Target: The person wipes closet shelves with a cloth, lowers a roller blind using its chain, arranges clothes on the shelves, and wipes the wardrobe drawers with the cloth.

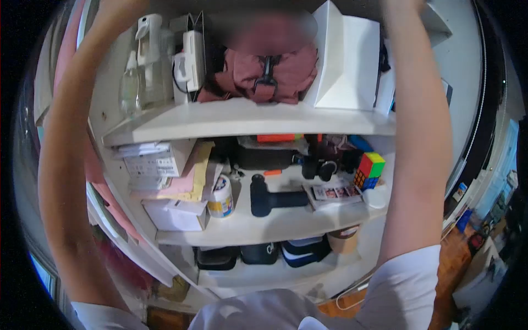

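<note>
Both my arms reach up past the shelves to the top edge of the view. Only the wrist end of my left hand shows at the upper left, above a clear spray bottle. My right hand is cut off the same way at the upper right, near a white folder or open box. The fingers of both hands lie outside the view, so what they hold or touch is hidden. Between the arms, a dusty-red fabric bag with a black buckle rests on the upper shelf, its top blurred.
The middle shelf holds a black massage gun, a white tub, a colourful puzzle cube, papers and boxes. Black cases and a brown cup stand on the shelf below. Pink cloth hangs at left.
</note>
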`<action>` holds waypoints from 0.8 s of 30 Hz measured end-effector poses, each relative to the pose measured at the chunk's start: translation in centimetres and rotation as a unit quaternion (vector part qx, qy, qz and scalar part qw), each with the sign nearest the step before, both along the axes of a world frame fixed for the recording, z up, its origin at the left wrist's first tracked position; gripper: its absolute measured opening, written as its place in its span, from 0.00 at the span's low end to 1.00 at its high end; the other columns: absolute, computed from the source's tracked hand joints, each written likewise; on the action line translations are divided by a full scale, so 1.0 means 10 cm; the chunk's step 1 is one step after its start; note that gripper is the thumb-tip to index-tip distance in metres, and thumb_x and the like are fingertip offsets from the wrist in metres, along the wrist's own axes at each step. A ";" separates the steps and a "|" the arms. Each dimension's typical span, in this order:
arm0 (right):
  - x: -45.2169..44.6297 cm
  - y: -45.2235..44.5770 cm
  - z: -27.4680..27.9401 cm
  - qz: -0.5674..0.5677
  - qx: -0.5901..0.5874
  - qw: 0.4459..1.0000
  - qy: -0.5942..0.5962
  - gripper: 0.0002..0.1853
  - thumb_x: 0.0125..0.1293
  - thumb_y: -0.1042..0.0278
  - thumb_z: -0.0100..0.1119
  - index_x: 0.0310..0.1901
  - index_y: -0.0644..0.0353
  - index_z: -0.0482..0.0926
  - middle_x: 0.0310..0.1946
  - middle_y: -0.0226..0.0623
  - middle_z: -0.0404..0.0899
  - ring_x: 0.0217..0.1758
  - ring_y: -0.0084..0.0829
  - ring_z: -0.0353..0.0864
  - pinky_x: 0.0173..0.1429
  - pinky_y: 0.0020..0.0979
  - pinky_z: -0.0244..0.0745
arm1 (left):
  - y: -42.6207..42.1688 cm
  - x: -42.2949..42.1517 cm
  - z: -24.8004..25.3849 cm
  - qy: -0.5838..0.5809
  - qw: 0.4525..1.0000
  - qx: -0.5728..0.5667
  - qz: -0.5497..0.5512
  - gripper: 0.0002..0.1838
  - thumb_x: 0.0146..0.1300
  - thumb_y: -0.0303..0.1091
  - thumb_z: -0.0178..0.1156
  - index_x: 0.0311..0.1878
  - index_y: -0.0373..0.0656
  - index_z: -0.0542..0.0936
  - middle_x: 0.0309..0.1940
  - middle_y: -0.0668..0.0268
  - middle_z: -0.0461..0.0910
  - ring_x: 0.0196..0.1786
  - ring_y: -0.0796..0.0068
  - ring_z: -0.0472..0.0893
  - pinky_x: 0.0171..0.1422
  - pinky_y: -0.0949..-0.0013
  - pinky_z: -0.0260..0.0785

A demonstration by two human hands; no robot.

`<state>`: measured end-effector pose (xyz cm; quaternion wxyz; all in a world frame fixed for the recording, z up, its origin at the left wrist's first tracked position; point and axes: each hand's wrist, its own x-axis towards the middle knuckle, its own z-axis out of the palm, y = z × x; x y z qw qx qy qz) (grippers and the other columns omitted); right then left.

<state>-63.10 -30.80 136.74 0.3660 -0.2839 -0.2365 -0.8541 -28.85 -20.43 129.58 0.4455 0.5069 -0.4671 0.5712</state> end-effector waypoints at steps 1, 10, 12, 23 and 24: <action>-0.20 0.09 -0.23 -0.056 0.007 0.998 -0.017 0.10 0.62 0.66 0.46 0.44 0.55 0.71 0.38 0.40 0.76 0.33 0.36 0.75 0.40 0.37 0.73 | 0.00 -0.08 -0.16 -0.040 0.999 0.001 0.020 0.36 0.62 0.45 0.51 0.70 0.48 0.51 0.69 0.52 0.48 0.72 0.51 0.46 0.74 0.54 0.39; -2.00 -0.48 -3.58 -0.250 0.200 0.942 -0.101 0.08 0.59 0.70 0.43 0.28 0.54 0.73 0.27 0.31 0.74 0.23 0.30 0.72 0.32 0.34 0.74 | 0.42 -0.10 -1.13 -0.303 0.946 0.116 -0.019 0.28 0.64 0.45 0.46 0.68 0.53 0.60 0.68 0.61 0.56 0.71 0.60 0.54 0.73 0.49 0.35; -0.94 -0.08 -2.90 -0.072 0.263 0.961 -0.050 0.17 0.65 0.63 0.39 0.49 0.54 0.75 0.48 0.37 0.76 0.49 0.39 0.75 0.57 0.51 0.66 | 0.53 0.00 -1.19 -0.299 0.942 0.151 -0.012 0.28 0.64 0.44 0.46 0.68 0.52 0.60 0.68 0.60 0.56 0.71 0.59 0.54 0.74 0.49 0.35; 1.87 0.25 -2.80 0.298 0.246 0.919 0.075 0.16 0.67 0.58 0.40 0.53 0.50 0.69 0.49 0.36 0.72 0.51 0.40 0.71 0.57 0.54 0.65 | 0.68 0.42 -2.03 -0.167 0.939 0.284 -0.097 0.33 0.60 0.38 0.51 0.69 0.48 0.55 0.69 0.56 0.53 0.71 0.55 0.52 0.73 0.51 0.40; 1.81 0.25 -2.83 0.321 0.222 0.917 0.080 0.16 0.68 0.60 0.38 0.53 0.53 0.69 0.48 0.40 0.73 0.50 0.41 0.72 0.58 0.56 0.65 | 0.67 0.36 -2.08 -0.169 0.946 0.258 -0.097 0.33 0.60 0.39 0.52 0.69 0.48 0.55 0.69 0.56 0.52 0.71 0.55 0.52 0.73 0.52 0.41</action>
